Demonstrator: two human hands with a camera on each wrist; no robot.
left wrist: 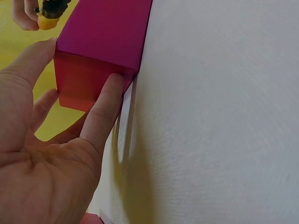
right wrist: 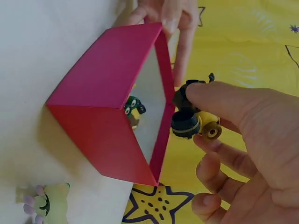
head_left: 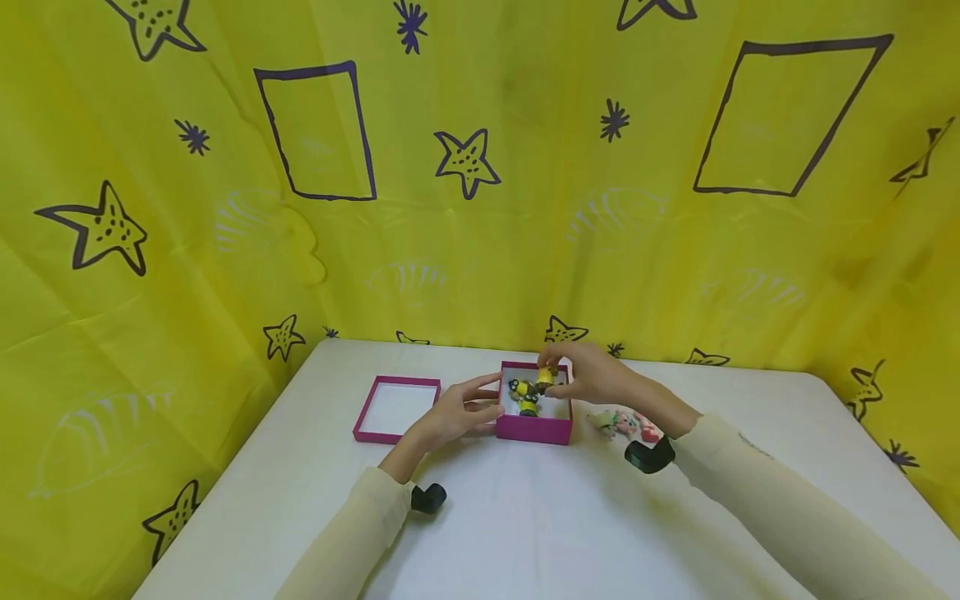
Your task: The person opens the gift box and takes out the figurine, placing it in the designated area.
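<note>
right hand: (head_left: 588,375) here it is, reaching in from the near right, wrist bent over toward the left, thumb and fingertips pinching the yellow-and-black figure (head_left: 545,381); a clear grasp, that one.
held figure: up at the far right part of the pink box (head_left: 534,430), over its opening, and the right wrist view has it between thumb and forefinger, the other fingers curled beneath.
left hand: (head_left: 459,408) in from the near left, and this grip is loose, fingers spread and fairly straight, tips touching the box's left wall.
pink box: opening upward, pale inside, right between the two hands, with two more figures (head_left: 528,406) lying in it.
sleeves: (head_left: 723,462) long and cream on both arms, a black device (head_left: 650,456) under each wrist.
lid: (head_left: 397,408) shallow, pink-rimmed, white within, over to the left, just beyond the left hand.
pastel toys: (head_left: 625,423) grouped to the right of the box, partly below the right forearm.
worktop: (head_left: 510,517) white all over, rounded at the far corners, shadows under both arms.
curtain: (head_left: 525,233) bright yellow, behind the far edge and round both sides, carrying dark starfish, spiky bursts, four-sided outlines and faint pale shells.
</note>
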